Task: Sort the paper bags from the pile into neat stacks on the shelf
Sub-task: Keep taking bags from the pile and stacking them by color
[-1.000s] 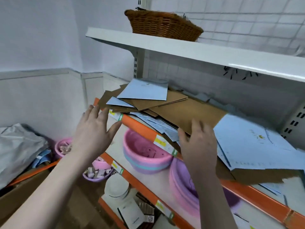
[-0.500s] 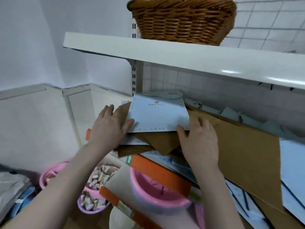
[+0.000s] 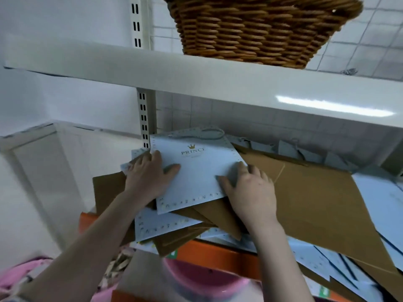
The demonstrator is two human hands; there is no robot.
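A light blue paper bag (image 3: 196, 168) printed with a gold crown and "PRINCE" lies flat on top of a messy pile of brown bags (image 3: 316, 197) and other blue bags (image 3: 161, 225) on the orange-edged shelf (image 3: 216, 256). My left hand (image 3: 148, 173) grips the blue bag's left edge, thumb on top. At the bag's right edge my right hand (image 3: 250, 188) holds it the same way, thumb on its face. The bag's grey cord handle points toward the back wall.
A white shelf board (image 3: 196, 79) hangs close above the pile, carrying a brown wicker basket (image 3: 257, 29). A slotted upright (image 3: 144, 120) stands behind the bag's left corner. Pink plastic bowls (image 3: 196, 282) sit on the shelf below. More blue bags (image 3: 379, 201) spread to the right.
The view has moved closer and higher. Both hands went from resting beside the blue bag to gripping its two side edges, thumbs now on its face.
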